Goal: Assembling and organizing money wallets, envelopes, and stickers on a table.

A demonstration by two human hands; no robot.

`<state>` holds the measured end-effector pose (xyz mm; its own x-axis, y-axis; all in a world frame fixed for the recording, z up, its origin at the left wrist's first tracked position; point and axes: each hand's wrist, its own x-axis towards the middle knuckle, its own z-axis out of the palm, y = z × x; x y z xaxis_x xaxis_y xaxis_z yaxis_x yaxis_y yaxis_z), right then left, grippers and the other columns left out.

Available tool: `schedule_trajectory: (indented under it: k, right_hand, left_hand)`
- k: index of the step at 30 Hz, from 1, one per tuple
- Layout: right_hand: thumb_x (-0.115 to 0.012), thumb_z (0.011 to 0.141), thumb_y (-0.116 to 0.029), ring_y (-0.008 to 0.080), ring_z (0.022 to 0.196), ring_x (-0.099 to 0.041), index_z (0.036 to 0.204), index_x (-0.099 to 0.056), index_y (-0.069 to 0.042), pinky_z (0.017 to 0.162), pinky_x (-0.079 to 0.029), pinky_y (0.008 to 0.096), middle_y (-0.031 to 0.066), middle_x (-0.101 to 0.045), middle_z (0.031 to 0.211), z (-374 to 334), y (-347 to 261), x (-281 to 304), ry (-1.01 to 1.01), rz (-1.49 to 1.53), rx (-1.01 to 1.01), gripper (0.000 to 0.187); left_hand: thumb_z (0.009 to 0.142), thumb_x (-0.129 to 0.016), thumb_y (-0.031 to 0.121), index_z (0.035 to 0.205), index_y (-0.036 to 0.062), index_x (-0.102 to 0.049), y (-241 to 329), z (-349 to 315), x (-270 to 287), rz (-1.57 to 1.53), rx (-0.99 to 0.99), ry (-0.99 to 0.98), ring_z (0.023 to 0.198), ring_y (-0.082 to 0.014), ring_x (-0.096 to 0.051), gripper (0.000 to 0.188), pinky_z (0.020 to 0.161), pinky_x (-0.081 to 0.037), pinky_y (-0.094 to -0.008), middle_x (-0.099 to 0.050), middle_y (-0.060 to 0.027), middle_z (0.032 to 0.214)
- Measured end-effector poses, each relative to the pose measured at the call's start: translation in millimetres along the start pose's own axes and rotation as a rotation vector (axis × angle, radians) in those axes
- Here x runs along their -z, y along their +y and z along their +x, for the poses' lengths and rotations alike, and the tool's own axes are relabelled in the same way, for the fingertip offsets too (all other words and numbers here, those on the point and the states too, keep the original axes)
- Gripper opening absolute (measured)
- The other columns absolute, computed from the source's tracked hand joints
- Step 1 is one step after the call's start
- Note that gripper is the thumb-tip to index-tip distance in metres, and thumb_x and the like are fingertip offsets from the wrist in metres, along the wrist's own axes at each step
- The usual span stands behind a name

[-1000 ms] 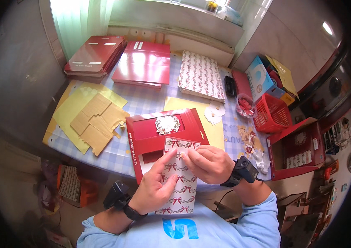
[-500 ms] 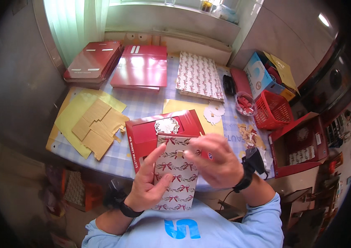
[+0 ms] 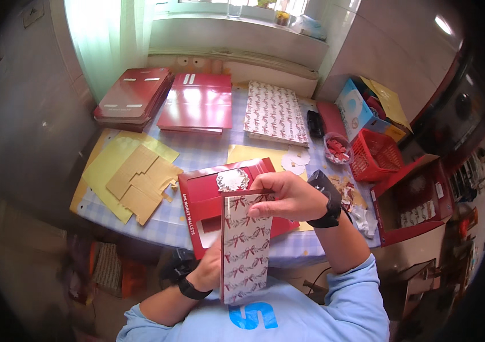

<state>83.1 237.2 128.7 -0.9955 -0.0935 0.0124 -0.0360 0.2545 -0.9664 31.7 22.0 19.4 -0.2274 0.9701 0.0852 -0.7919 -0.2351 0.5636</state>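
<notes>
Upright in front of me is a tall, narrow card wallet (image 3: 246, 251), white with rows of red bows and green sprigs and a dark red edge. My left hand (image 3: 210, 271) grips it from behind at its lower left; most of those fingers are hidden. At the top right edge, my right hand (image 3: 288, 195) pinches it, thumb on the patterned front and fingers behind. Behind the wallet, a red cardboard sleeve (image 3: 197, 178) with cut-out windows lies on the table, with a white scalloped label (image 3: 233, 180) showing at its top.
Stacks of red card (image 3: 134, 97), more red sheets (image 3: 197, 100) and patterned sheets (image 3: 275, 111) line the back. Tan card pieces (image 3: 142, 185) lie left. On the right are a clear tub (image 3: 338, 149), a red basket (image 3: 375, 155), a blue box (image 3: 362, 105) and an open red box (image 3: 416, 199).
My left hand has gone from the wallet's front to behind its lower left. My right hand has moved from over its front to pinching the top right edge. The wallet has turned slightly.
</notes>
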Motion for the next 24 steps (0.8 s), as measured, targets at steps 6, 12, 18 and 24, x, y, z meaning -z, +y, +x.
schedule_trajectory:
  k: [6,12,18,24]
  right_hand:
    - [-0.07,0.088,-0.025,0.0049,0.073,-0.054,0.091,-0.062,0.001,0.063,-0.047,0.0252,0.0013,-0.063,0.077,15.8,5.9,-6.6,-0.023,-0.144,-0.196,0.028]
    - [-0.07,0.087,-0.018,0.0079,0.076,-0.058,0.098,-0.064,0.001,0.066,-0.049,0.0258,0.0059,-0.065,0.082,47.7,-14.9,-29.1,-0.042,-0.26,-0.222,0.023]
    - [-0.069,0.083,-0.009,0.0223,0.075,-0.064,0.095,-0.067,-0.004,0.068,-0.052,0.0331,0.0097,-0.064,0.086,112.3,6.2,-43.6,0.334,-0.591,0.268,0.013]
    - [-0.061,0.086,-0.016,0.0327,0.078,-0.064,0.087,-0.068,-0.007,0.069,-0.052,0.0408,0.0108,-0.063,0.087,190.0,47.3,-86.7,0.179,-0.839,0.379,0.012]
  left_hand:
    - [0.101,-0.039,0.015,0.144,0.001,-0.019,27.0,-4.1,-7.7,-0.086,-0.285,0.086,0.123,-0.0231,-0.05,0.05,0.102,-0.043,-0.0409,-0.038,-0.0178,0.142]
    - [0.094,-0.04,-0.006,0.151,0.0074,-0.015,32.8,-17.6,-6.6,0.575,-0.525,0.294,0.126,-0.0178,-0.043,0.064,0.106,-0.035,-0.0334,-0.037,-0.0138,0.144]
    - [0.095,-0.048,0.002,0.143,0.0019,-0.036,61.4,-50.0,11.5,0.615,-0.419,0.566,0.111,-0.0113,-0.053,0.049,0.096,-0.044,-0.0273,-0.053,-0.0116,0.13]
    - [0.094,-0.047,0.0,0.142,-0.0026,-0.036,79.1,-73.2,45.7,0.688,-0.614,0.782,0.11,-0.0141,-0.055,0.049,0.098,-0.043,-0.0283,-0.054,-0.0143,0.128]
